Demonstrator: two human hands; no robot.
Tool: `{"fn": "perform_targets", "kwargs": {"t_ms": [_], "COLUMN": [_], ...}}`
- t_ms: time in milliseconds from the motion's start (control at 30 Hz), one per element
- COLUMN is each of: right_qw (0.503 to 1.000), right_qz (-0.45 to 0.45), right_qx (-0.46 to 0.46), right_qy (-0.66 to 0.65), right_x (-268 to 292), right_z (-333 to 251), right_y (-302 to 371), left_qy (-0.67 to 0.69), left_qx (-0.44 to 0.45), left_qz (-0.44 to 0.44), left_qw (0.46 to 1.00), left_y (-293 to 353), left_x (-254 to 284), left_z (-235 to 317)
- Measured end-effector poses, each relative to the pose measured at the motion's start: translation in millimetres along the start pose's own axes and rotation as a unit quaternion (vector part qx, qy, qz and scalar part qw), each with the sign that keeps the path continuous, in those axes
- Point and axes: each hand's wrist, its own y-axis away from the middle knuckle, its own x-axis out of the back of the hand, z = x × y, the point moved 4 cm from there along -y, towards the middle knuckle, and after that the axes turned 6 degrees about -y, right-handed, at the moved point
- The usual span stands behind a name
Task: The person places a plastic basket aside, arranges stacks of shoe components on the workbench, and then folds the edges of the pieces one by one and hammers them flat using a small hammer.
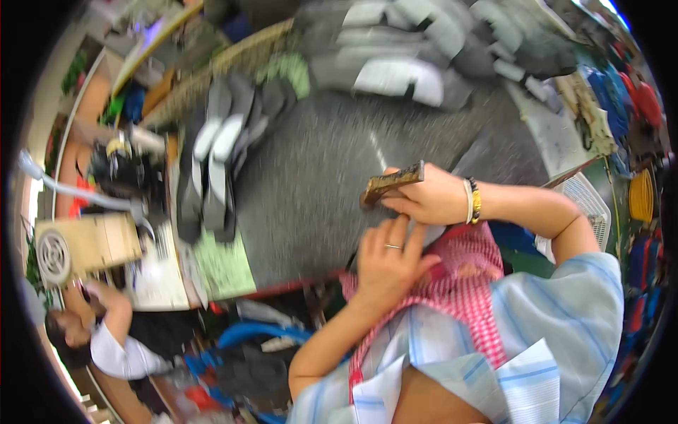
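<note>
My right hand [427, 198] is closed around a hammer [395, 184] above the near edge of the dark worktable. The hammer's worn brown head sticks out past my fingers, and its handle is hidden in the hand. Just below and to the left, my left hand [388, 258] lies palm down at the table's edge, fingers stretched out. A small part of a pale piece [433, 233] shows between the two hands; what it is cannot be made out.
Dark table mat [304, 191] fills the middle. Black pieces with white patches [212, 155] lie stacked at the left, and blurred similar piles [399, 78] at the back. Green sheet [222, 265] lies front left. White basket [590, 205] stands right. Another person [116, 339] works beside a beige machine [88, 247].
</note>
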Motion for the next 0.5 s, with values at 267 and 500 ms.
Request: {"fn": "perform_targets", "kwargs": {"t_ms": [267,500], "right_qw": [0.944,0.941], "right_qz": [0.307,0.324], "right_qx": [-0.110,-0.075], "right_qy": [-0.046,0.058], "right_x": [163,193], "right_z": [47,109], "right_y": [80,69], "left_qy": [-0.067,-0.278], "left_qx": [0.110,0.034], "left_qz": [0.168,0.112], "left_qw": [0.977,0.954], "left_y": [-70,-77], "left_x": [95,70], "left_z": [-97,-189]}}
